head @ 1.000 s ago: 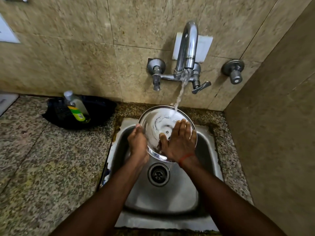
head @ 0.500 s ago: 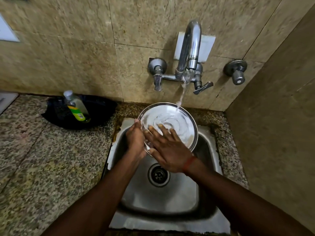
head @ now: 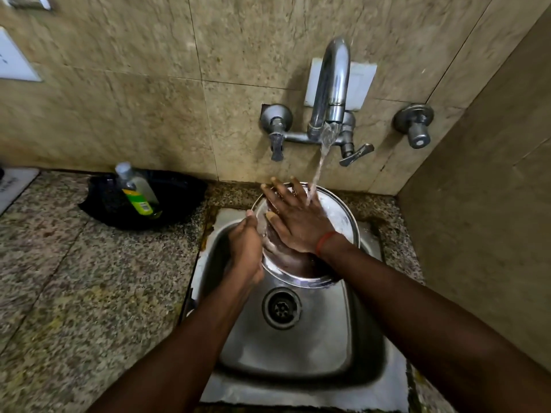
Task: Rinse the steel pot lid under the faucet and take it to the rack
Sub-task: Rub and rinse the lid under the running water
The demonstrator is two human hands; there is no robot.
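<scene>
We hold the steel pot lid [head: 337,216] tilted over the sink [head: 298,353], its wet, shiny face toward us, right under the faucet [head: 332,84] and its stream [head: 320,162]. Our left hand [head: 246,245] grips the lid's left rim; our right hand [head: 295,219] lies flat on it, fingers spread. In the last half second that right hand has slid up to the far rim, where the water now strikes its fingers. A green-labelled bottle [head: 135,189] leans in a black pan [head: 179,189] on the granite counter [head: 74,293], left.

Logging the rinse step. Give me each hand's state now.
Left hand: grips the steel pot lid by its left rim.
Right hand: open, straight fingers pressed flat on the lid.
</scene>
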